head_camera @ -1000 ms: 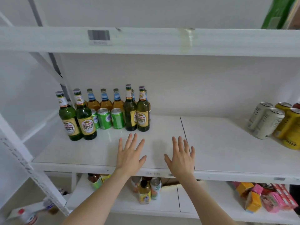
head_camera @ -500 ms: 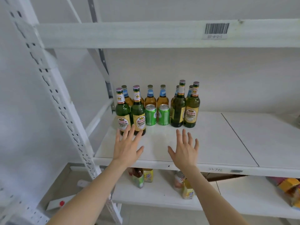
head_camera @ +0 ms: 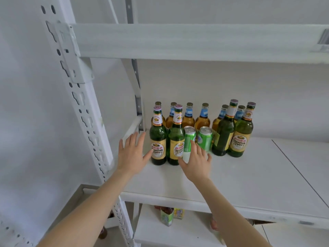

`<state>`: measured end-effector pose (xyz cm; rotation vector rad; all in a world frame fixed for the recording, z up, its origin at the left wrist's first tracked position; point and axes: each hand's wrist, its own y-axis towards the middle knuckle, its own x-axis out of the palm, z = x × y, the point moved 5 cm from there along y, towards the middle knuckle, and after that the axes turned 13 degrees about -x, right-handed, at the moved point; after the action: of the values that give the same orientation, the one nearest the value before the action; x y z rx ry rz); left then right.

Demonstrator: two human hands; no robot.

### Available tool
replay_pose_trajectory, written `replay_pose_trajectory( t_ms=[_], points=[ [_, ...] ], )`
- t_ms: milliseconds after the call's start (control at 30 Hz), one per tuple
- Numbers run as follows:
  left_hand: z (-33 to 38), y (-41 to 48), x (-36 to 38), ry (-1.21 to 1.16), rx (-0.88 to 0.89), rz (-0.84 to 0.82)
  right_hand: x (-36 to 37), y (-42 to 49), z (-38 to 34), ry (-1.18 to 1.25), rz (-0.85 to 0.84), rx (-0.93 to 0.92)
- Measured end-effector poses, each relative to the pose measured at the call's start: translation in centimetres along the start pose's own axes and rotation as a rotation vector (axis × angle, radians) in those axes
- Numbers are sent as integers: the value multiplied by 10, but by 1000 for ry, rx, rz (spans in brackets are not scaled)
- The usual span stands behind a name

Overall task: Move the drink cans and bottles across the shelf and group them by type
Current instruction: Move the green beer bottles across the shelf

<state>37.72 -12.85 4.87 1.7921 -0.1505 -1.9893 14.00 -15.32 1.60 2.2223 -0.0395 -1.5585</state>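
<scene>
The drinks stood clustered at centre frame on the shelf (head_camera: 240, 177): two green bottles (head_camera: 167, 139) in front on the left, two green cans (head_camera: 197, 139) between them and a second green pair, amber bottles (head_camera: 188, 116) behind — types only partly separated. The left hand (head_camera: 131, 154) and right hand (head_camera: 195, 163) flanked the left pair, each grip open and empty, probably to shift both together. Half a second before, both hands hovered nearer the shelf's front edge — short of the bottles.
</scene>
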Motion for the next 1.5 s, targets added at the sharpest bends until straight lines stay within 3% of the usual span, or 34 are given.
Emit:
replay_pose_trajectory(
  t_ms=[100,267,400,667,967,1133,1333,1500],
  points=[
    [4,24,6,-173,-40,-68,20,23,2,207,-25,48],
    [23,53,22,-724,-48,-308,46,45,4,750,56,90],
    [37,68,28,-959,-95,-442,56,58,7,928,44,143],
    [48,88,23,-1016,-98,-484,59,72,13,1026,3,158],
    [49,80,22,-1095,-143,-411,56,65,13,1147,26,190],
    [44,74,20,-1121,-177,-397,56,50,16,1235,29,288],
    [26,63,18,-1229,-319,-461,46,23,20,1297,51,395],
    [17,44,13,-1216,-297,-508,25,-1,19,1298,63,392]
  ],
)
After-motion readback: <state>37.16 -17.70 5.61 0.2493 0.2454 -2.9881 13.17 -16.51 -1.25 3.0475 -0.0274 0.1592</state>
